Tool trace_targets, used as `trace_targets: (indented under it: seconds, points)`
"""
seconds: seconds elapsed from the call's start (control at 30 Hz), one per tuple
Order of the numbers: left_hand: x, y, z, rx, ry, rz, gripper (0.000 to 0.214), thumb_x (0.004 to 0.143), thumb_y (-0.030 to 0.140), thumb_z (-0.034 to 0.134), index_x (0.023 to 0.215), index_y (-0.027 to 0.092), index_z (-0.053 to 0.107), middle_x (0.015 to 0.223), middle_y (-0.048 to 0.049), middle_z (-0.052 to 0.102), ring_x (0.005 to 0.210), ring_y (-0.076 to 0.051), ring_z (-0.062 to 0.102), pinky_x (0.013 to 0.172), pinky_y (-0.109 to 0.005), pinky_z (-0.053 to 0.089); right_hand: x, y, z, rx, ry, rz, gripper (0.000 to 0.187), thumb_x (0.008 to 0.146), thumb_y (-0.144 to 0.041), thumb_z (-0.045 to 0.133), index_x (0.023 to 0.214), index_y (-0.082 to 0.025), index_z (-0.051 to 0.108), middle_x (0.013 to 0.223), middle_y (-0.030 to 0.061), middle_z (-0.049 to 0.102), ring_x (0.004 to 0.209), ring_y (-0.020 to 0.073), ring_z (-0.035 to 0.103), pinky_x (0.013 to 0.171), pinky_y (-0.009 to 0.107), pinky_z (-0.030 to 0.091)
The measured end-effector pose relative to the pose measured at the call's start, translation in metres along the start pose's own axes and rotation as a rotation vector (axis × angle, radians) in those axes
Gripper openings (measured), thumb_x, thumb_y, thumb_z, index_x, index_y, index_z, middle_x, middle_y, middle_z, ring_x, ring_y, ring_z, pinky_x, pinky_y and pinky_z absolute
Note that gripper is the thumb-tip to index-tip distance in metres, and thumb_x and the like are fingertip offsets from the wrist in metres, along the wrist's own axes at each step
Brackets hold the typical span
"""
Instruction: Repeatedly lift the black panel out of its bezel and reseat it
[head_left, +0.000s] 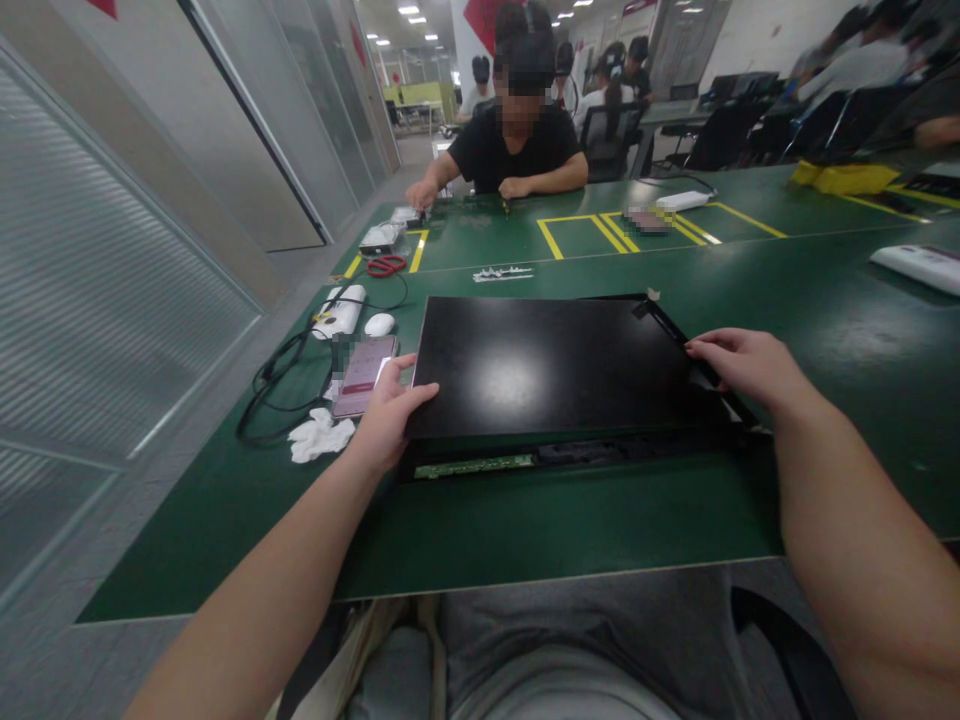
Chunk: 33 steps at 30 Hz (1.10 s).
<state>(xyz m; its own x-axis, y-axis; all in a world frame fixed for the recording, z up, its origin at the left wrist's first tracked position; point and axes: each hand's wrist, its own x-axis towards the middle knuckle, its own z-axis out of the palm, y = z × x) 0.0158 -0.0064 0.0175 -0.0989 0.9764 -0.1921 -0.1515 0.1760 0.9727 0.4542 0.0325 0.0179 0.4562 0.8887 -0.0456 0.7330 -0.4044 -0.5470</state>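
Observation:
A flat black screen panel [570, 370] lies face up in front of me, slightly raised over a black frame [622, 450]. My left hand [390, 408] grips the panel's left edge, with the thumb on top and fingers at the side or below. At the right side, my right hand [739, 362] is pinched at the edge where panel and frame run close together. Which of the two it holds is hard to make out. Along the near side of the frame a green circuit board strip [474, 466] shows below the panel.
Left of the panel lie a phone [365, 375], crumpled white tissue [321, 436], a white mouse-like object [379, 324], a white power strip [339, 312], black cables [274, 385] and red-handled scissors [386, 266]. Across the green table [562, 540] sits a person [517, 150] handling small items.

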Motion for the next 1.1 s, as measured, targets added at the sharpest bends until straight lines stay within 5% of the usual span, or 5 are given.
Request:
trace_targets:
  seconds: [1.1]
  points:
    - [0.003, 0.000, 0.002, 0.007, 0.039, -0.024, 0.074, 0.050, 0.025, 0.083, 0.117, 0.025, 0.052, 0.073, 0.0046, 0.074, 0.058, -0.020, 0.068, 0.052, -0.027, 0.053, -0.008, -0.008, -0.002, 0.048, 0.014, 0.009, 0.030, 0.083, -0.036, 0.066, 0.102, -0.019, 0.082, 0.088, 0.0054, 0.076, 0.054, 0.0126, 0.059, 0.050, 0.026, 0.053]
